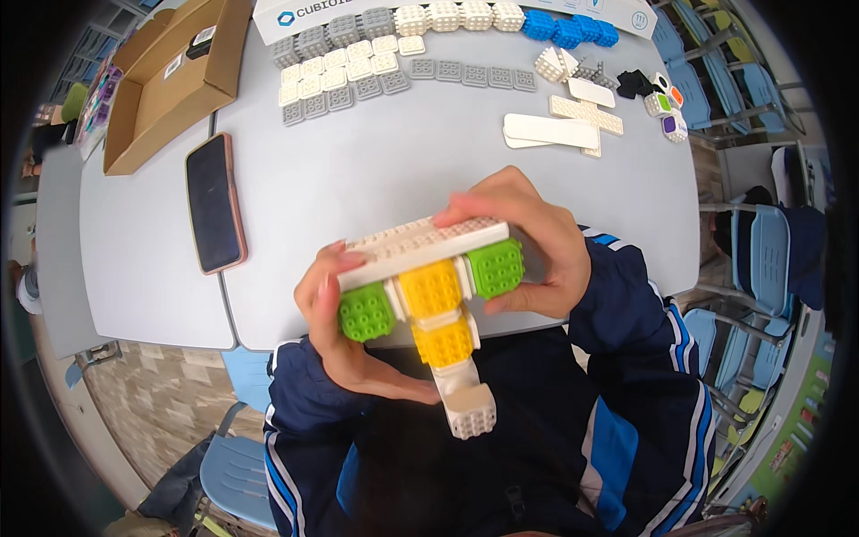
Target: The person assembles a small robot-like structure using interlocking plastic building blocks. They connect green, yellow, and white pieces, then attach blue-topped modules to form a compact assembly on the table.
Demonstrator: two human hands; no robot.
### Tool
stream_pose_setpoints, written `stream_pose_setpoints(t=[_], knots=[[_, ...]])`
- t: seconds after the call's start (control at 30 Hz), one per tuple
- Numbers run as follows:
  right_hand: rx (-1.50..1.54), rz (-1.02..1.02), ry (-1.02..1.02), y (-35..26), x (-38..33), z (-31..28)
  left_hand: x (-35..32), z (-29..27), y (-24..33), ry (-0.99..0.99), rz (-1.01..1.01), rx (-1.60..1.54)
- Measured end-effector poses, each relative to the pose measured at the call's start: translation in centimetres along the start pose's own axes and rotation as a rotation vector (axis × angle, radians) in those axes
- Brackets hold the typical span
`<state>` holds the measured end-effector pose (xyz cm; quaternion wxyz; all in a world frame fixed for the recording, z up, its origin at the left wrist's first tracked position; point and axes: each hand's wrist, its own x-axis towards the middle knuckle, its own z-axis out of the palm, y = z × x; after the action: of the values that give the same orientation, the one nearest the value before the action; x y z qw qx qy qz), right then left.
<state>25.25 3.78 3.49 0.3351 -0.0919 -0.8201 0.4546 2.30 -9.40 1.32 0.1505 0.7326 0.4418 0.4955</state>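
Observation:
Between my two hands is a block model built from studded cubes, held up over the table's near edge. A long white studded plate runs along its top. Under the plate sit a green cube at each end and a yellow cube in the middle. A second yellow cube and white pieces hang below in a column. My left hand wraps round the left end by one green cube. My right hand grips the right end, fingers on the plate and thumb below the other green cube.
Rows of grey, white and blue cubes and small square plates line the far side. Long white plates lie at the right, near small coloured pieces. A phone and an open cardboard box are at the left.

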Motion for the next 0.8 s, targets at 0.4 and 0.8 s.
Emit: stream_pose_setpoints(t=[0.4, 0.8], knots=[[-0.051, -0.138, 0.352, 0.9, -1.8, 1.7, 1.0, 2.0, 0.7, 0.098, 0.048, -0.036], [-0.04, -0.09, 0.425, 0.6, -1.6, 2.3, -0.9, 1.7, 0.2, 0.138, -0.096, -0.007]])
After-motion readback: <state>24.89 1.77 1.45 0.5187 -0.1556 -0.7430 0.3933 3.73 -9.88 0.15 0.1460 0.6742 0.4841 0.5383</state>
